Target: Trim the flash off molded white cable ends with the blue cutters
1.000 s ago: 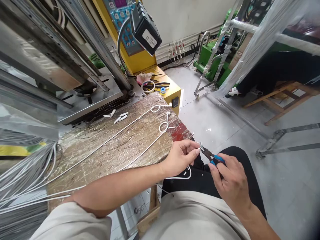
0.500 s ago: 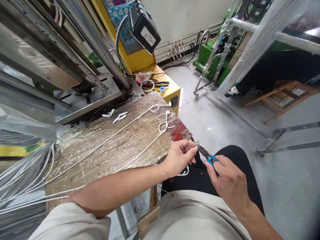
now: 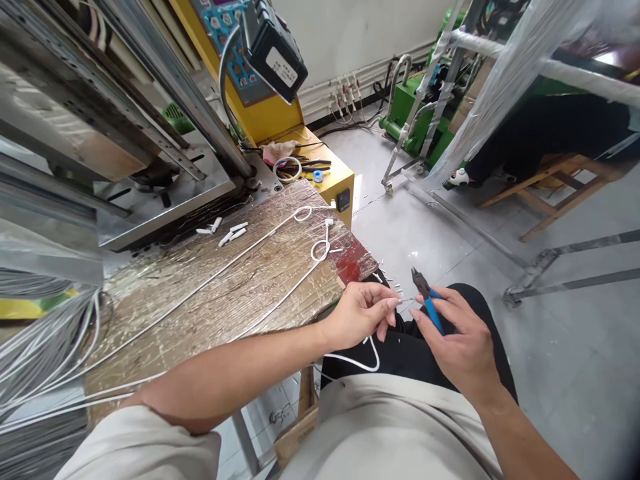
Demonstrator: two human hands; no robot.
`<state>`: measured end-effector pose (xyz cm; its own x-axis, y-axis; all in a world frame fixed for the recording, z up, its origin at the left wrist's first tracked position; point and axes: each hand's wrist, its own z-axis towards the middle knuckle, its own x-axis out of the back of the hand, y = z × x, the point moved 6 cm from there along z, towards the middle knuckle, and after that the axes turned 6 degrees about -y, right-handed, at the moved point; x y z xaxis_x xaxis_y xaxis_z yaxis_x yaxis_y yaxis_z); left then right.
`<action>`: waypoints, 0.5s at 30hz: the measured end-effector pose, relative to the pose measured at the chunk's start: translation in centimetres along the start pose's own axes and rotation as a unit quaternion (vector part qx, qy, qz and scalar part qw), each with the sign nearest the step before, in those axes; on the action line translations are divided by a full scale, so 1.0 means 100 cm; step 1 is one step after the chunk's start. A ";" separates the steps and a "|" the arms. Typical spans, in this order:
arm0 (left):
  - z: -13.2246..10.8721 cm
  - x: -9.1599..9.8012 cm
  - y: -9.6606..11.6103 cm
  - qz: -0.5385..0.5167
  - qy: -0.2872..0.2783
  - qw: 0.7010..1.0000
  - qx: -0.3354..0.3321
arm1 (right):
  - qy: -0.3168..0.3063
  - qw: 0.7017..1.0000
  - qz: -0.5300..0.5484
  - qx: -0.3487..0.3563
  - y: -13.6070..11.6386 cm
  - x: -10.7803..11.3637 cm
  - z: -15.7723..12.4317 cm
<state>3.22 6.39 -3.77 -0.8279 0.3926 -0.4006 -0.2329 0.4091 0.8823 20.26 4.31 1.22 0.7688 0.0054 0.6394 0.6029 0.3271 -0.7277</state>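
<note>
My left hand [image 3: 364, 312] pinches the end of a white cable [image 3: 376, 357], whose thin tip sticks out past the fingertips toward the right. In my right hand [image 3: 460, 340] lies a pair of blue-handled cutting pliers [image 3: 429, 301], jaws pointing up and away from the cable. The thumb and fingers of that hand are close to the cable's tip; whether they touch it I cannot tell. On the worn wooden board [image 3: 210, 293] beside my left arm lie two more white cables, one with a looped end [image 3: 320, 250] and a small white connector [image 3: 329, 222].
Several short white pieces [image 3: 233, 233] lie near the metal press [image 3: 165, 193]. A yellow machine cabinet [image 3: 345, 175] carries pliers and a blue tape roll [image 3: 317, 176]. Bundled cables [image 3: 50, 347] hang at left. A person sits on a wooden stool [image 3: 550, 193] at right.
The pliers have come off the cable end and turned upright in my right hand. My right fingers are now near the cable's tip. The view has shifted slightly.
</note>
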 end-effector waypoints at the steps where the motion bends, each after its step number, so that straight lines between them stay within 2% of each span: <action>1: -0.001 -0.002 -0.002 -0.008 -0.013 1.000 0.012 | 0.000 1.000 0.009 0.004 -0.003 -0.002 0.002; 3: -0.001 -0.004 -0.004 -0.028 -0.036 0.998 0.034 | -0.009 0.999 0.038 -0.003 -0.004 -0.007 0.006; 6: -0.001 -0.005 -0.003 -0.047 -0.060 0.996 0.050 | -0.035 0.993 0.092 -0.063 0.003 -0.014 0.011; 10: 0.001 -0.002 0.001 -0.014 -0.055 0.997 0.051 | -0.058 0.984 0.116 -0.120 0.013 -0.019 0.011; 15: 0.000 0.000 0.005 0.081 -0.022 0.996 -0.017 | -0.062 0.978 0.131 -0.150 0.017 -0.022 0.009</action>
<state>3.07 6.59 -3.36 -0.8334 0.4868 -0.2617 -0.1157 0.3094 0.9439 19.42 5.67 -1.16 0.8849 0.1726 0.4326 0.4380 0.0074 -0.8990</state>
